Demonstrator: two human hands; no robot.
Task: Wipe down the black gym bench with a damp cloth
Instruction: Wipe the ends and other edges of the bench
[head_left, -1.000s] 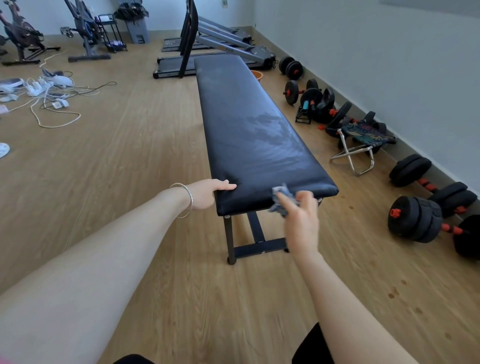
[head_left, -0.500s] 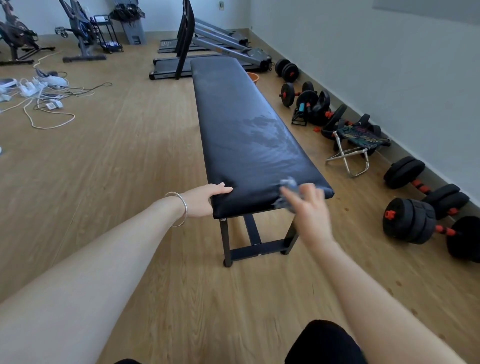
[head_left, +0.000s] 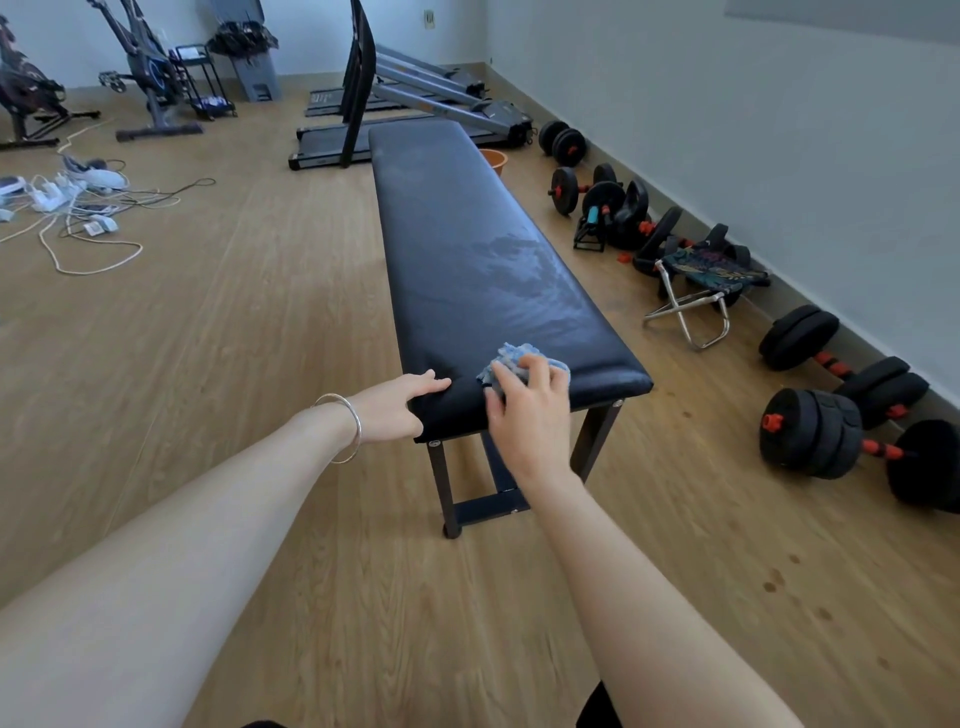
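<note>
A long black padded gym bench runs away from me across the wooden floor, with a wet patch showing on its right half. My right hand grips a crumpled blue cloth and presses it on the near end of the pad. My left hand rests on the near left corner of the bench, thumb lying on top; a thin bangle circles that wrist.
Black dumbbells and a folding stool line the right wall. A treadmill stands behind the bench, an orange bucket beside it. White cables and chargers lie on the floor at left, with exercise bikes beyond.
My right hand carried the cloth from the bench's front right edge up onto the pad and toward the left. The left hand stayed on the corner.
</note>
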